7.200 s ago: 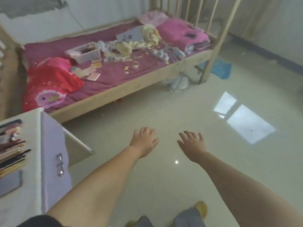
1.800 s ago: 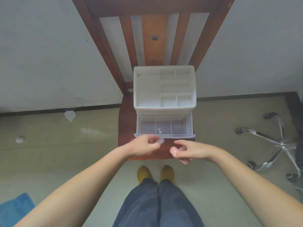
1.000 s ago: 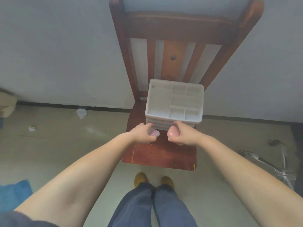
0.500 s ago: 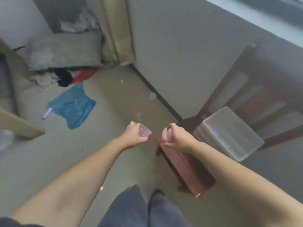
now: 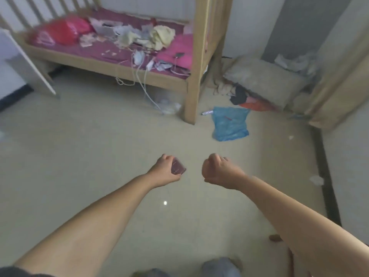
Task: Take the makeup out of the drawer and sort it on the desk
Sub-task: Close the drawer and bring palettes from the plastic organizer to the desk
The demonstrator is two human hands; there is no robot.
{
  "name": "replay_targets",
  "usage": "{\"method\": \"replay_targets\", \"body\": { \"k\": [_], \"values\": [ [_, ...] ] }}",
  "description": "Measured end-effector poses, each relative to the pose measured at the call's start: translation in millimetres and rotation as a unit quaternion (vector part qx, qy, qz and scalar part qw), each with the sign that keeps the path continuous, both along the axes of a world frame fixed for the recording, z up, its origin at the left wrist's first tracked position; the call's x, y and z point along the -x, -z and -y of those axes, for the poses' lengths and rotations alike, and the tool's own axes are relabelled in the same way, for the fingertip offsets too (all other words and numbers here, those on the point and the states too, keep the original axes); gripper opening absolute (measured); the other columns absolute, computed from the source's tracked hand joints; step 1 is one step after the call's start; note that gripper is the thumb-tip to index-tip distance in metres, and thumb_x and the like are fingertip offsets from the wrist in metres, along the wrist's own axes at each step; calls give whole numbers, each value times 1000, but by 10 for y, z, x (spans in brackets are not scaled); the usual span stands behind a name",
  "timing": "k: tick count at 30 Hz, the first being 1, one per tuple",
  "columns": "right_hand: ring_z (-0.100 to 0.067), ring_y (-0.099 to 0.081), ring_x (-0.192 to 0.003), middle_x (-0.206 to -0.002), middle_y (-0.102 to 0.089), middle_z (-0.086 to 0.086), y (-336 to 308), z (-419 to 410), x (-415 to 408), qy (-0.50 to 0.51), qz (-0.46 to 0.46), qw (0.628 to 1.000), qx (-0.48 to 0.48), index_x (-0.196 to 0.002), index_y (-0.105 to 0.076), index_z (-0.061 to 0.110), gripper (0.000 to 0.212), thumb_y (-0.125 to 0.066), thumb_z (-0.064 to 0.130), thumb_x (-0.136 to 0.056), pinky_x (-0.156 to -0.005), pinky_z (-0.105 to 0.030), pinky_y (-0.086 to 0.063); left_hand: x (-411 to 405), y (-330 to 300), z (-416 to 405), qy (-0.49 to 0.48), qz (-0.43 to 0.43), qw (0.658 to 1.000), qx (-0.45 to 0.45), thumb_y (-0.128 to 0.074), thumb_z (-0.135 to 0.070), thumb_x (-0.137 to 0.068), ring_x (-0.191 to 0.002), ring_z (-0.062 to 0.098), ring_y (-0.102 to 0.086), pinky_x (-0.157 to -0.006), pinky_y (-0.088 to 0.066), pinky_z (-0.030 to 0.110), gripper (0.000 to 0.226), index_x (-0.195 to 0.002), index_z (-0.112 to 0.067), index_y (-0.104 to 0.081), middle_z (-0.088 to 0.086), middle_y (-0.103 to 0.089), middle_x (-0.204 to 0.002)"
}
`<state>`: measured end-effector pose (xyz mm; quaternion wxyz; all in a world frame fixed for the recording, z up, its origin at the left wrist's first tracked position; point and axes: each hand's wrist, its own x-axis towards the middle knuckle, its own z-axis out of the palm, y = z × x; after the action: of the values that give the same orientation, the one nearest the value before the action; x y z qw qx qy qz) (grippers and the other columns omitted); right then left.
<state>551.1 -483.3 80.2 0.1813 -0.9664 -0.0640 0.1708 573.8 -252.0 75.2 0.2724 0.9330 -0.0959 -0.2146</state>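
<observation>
Two hands full now: our left hand (image 5: 166, 170) has its fingers clamped on a small dark-red flat makeup case (image 5: 177, 168), our right hand (image 5: 218, 169) is fisted, contents hidden. We've turned from the chair organizer; desk's next, probably.

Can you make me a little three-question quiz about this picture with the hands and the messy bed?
1. True or false: the left hand holds a small dark red case.
2. What lies on the floor just right of the bed post? A) a blue plastic bag B) a green ball C) a white box
3. Fill in: the right hand is curled into a ____.

Key: 1 true; 2 A, the blue plastic bag; 3 fist. Whether it holds something cannot be told.
</observation>
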Motion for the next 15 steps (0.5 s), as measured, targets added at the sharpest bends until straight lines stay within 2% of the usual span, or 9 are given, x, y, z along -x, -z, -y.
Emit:
{"method": "replay_targets", "body": {
  "k": [1,3,5,6,10,13,15],
  "values": [
    [-24,-45,-118,-125,-49,-1,20,-368,-51,-22,-2,1000,2,-128,-36,16,67,-69,44,-76,-84,-30,-36,57,2,-367,-17,2,1000,-8,-67,-33,-80,-117,17,-45,-97,-38,24,58,-130,-16,-42,3,-40,-124],
    [-25,-50,-107,-108,-51,-1,71,-1104,-139,-82,-8,996,22,-111,-46,17,45,-62,42,-77,-78,-34,-38,188,-17,-1069,-52,3,998,-18,-67,-34,-78,-113,16,-46,-95,-40,24,57,-128,-18,-44,1,-41,-123],
    [-28,-55,-90,-90,-50,-1,90,-1839,-242,-153,1,986,65,-92,-50,19,24,-54,38,-76,-67,-37,-41,325,-49,-1741,-96,9,995,-25,-66,-35,-77,-110,15,-47,-91,-41,23,55,-126,-19,-45,0,-41,-121],
    [-27,-53,-83,-86,-49,-1,61,-2191,-295,-175,2,982,77,-88,-49,20,21,-52,37,-75,-64,-37,-41,386,-73,-2063,-118,12,992,-31,-66,-35,-77,-111,15,-47,-90,-41,24,56,-127,-19,-45,0,-42,-121],
    [-26,-51,-81,-85,-47,1,-41,-3450,-553,-283,7,954,96,-85,-49,21,26,-51,42,-70,-65,-38,-44,539,-167,-3251,-202,30,977,-60,-65,-34,-79,-111,17,-48,-89,-41,24,56,-128,-17,-45,2,-43,-119],
    [-25,-44,-85,-96,-39,0,-49,-4185,-790,-391,33,913,112,-95,-49,15,33,-54,44,-80,-83,-39,-44,584,-166,-3949,-264,34,962,-60,-65,-32,-78,-106,16,-49,-85,-39,22,52,-124,-17,-48,1,-43,-115],
    [-28,-45,-90,-103,-40,-7,-94,-4628,-943,-433,60,893,104,-97,-47,9,31,-54,39,-88,-87,-36,-41,571,-119,-4321,-292,33,954,-61,-65,-31,-78,-106,18,-50,-84,-40,23,48,-121,-16,-49,1,-43,-111]
  ]
}}
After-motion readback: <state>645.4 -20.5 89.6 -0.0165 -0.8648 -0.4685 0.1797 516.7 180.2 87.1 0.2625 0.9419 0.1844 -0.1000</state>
